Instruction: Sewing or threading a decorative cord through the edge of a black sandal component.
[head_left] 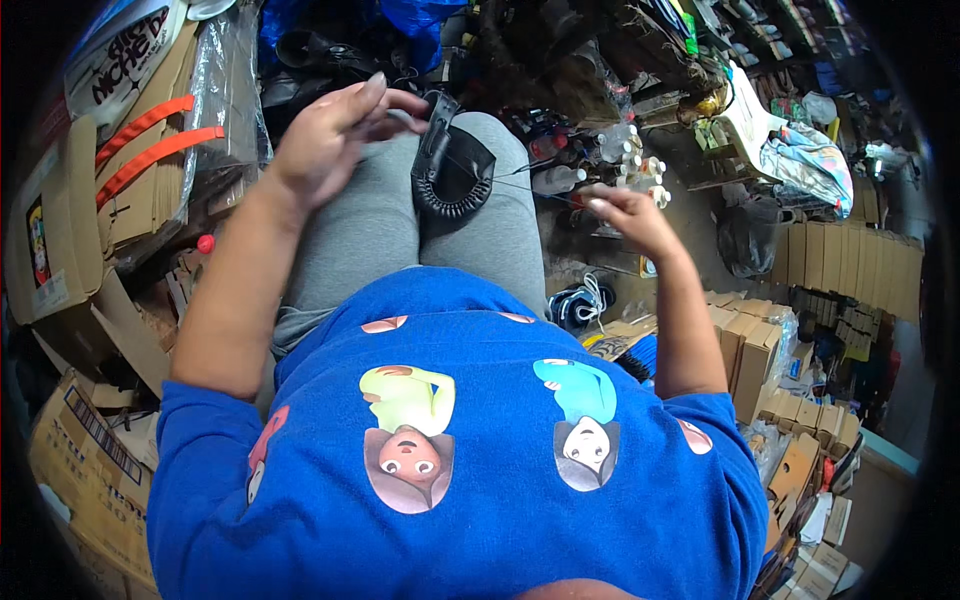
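One black shoe [466, 158] beside left fingers [404, 101]

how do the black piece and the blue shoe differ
The black piece is plain black with a ribbed edge; the blue shoe is blue with white laces. The black piece lies over the lap; the blue shoe is lower, beside the right thigh. Both are mostly dark.
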